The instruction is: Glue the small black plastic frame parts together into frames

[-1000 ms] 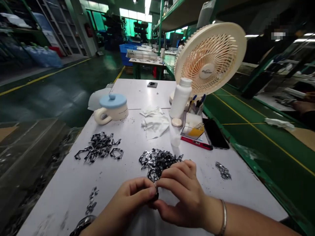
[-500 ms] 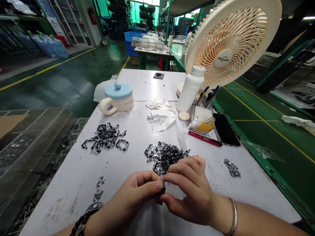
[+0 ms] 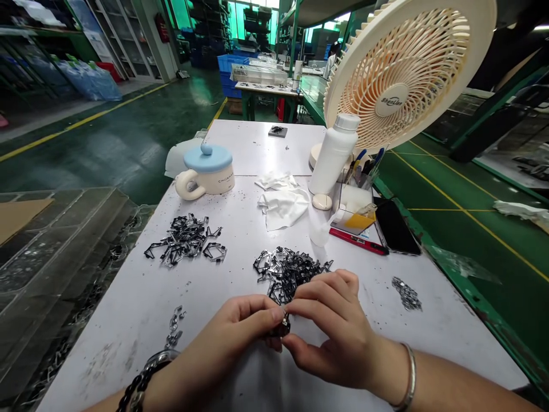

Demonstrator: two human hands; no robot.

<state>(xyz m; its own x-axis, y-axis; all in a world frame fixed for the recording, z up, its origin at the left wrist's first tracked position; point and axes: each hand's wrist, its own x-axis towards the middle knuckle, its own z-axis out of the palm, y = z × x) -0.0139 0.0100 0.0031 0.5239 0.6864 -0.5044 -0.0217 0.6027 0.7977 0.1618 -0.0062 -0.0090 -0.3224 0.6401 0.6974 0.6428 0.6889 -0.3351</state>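
Observation:
My left hand (image 3: 244, 326) is closed, its thumb and fingers pinching a small black part with a shiny metal piece (image 3: 284, 325). From the other side my right hand (image 3: 337, 329) meets it, index fingertip at the top of the part and thumb tip lower down. The fingers cover most of the part, so its full shape is hidden. Just beyond the hands lies a heap of black clip-like frames (image 3: 291, 269). A second heap of such frames (image 3: 184, 237) is farther left. Small silver metal pieces (image 3: 174, 326) lie beside my left forearm, and more silver pieces (image 3: 406, 293) sit at right.
On the white table (image 3: 214, 280) stand a lidded mug (image 3: 210, 171), a white bottle (image 3: 334, 154) and a large fan (image 3: 403, 86). White cloths (image 3: 283, 207), a pen holder (image 3: 355, 200) and a phone (image 3: 397, 227) are on it too. Plastic trays (image 3: 64, 246) stand left of the table.
The small part has turned between my fingertips, so more of its shiny metal shows. The right thumb has shifted slightly; both hands stay in nearly the same place.

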